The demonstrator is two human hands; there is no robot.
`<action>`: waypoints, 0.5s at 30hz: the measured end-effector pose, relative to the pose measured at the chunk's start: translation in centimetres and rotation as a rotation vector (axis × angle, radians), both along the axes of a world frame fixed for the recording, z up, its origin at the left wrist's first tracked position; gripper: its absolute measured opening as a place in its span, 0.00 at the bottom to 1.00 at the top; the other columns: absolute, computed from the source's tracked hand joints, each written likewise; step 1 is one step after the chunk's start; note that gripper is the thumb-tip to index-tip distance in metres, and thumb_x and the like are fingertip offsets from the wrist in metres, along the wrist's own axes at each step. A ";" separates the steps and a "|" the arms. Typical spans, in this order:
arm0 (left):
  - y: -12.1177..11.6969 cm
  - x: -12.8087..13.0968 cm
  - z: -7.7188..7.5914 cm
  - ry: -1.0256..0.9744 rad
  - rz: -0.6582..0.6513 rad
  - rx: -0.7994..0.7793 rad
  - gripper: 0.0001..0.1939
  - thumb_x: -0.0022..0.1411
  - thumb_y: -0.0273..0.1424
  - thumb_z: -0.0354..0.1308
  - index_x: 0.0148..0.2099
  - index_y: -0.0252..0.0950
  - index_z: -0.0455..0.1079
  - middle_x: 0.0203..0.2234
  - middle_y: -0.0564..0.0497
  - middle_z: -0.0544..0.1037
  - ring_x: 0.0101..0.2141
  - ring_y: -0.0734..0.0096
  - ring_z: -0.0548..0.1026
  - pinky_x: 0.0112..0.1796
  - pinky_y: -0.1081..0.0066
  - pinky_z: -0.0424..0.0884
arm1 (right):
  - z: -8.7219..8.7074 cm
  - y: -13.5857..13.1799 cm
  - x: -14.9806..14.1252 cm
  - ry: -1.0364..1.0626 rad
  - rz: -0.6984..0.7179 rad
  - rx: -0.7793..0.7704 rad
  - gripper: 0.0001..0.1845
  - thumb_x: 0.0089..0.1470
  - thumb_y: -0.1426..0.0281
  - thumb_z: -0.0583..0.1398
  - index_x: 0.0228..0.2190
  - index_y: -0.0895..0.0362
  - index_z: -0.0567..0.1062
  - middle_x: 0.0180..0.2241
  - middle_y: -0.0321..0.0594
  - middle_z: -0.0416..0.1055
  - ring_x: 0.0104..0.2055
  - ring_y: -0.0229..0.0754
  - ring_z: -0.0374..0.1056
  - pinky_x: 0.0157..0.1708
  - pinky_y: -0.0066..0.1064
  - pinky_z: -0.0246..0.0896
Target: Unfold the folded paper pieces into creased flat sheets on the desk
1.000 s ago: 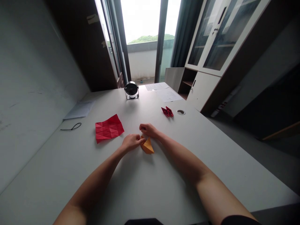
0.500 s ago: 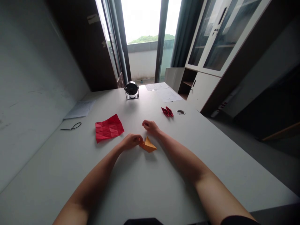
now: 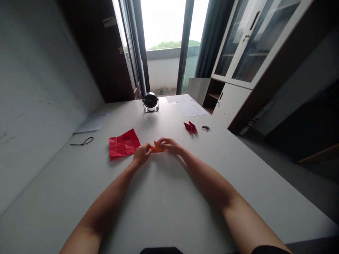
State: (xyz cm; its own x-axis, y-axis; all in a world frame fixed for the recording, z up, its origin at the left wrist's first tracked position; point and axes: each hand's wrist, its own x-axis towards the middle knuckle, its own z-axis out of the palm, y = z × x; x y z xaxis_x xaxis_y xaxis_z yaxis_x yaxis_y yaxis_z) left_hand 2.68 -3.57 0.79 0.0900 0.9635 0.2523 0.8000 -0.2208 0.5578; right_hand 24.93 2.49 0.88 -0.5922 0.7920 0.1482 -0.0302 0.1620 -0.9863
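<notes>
A folded orange origami paper [image 3: 157,148] is held between both hands, a little above the white table or resting on it; I cannot tell which. My left hand [image 3: 143,153] pinches its left end with closed fingers. On the other side, my right hand [image 3: 171,145] grips its right part between thumb and fingers. One pointed flap sticks up in the middle. Just left of my left hand lies a creased red paper sheet [image 3: 124,144], spread out flat. Farther off to the right sits a folded red origami piece [image 3: 190,127] with pointed ends.
A small round black fan [image 3: 150,102] on a metal stand is at the table's far side. White papers [image 3: 194,108] lie at the far right, another sheet [image 3: 91,122] by the left wall. A black cable tie [image 3: 83,141] and a round cable hole [image 3: 206,128] flank the work area.
The orange origami has moved away from me and to the left with my left hand. My right hand, earlier apart from it, now grips its right part.
</notes>
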 end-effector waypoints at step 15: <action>1.5 -0.4 -1.3 -0.440 0.044 -0.121 0.08 0.57 0.35 0.50 0.32 0.37 0.67 0.25 0.54 0.70 0.28 0.71 0.67 0.29 0.73 0.60 | -0.4 0.7 0.6 0.435 -0.162 -0.275 0.16 0.48 0.57 0.69 0.32 0.54 0.72 0.38 0.38 0.76 0.43 0.43 0.70 0.47 0.38 0.63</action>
State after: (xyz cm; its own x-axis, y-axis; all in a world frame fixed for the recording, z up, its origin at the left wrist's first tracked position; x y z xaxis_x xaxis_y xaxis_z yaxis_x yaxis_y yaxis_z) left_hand 2.25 -2.12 -0.50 -0.0421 0.9888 0.1430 0.4881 -0.1045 0.8665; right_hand 25.51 3.24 0.51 -0.3893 0.9123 0.1267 -0.4419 -0.0643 -0.8948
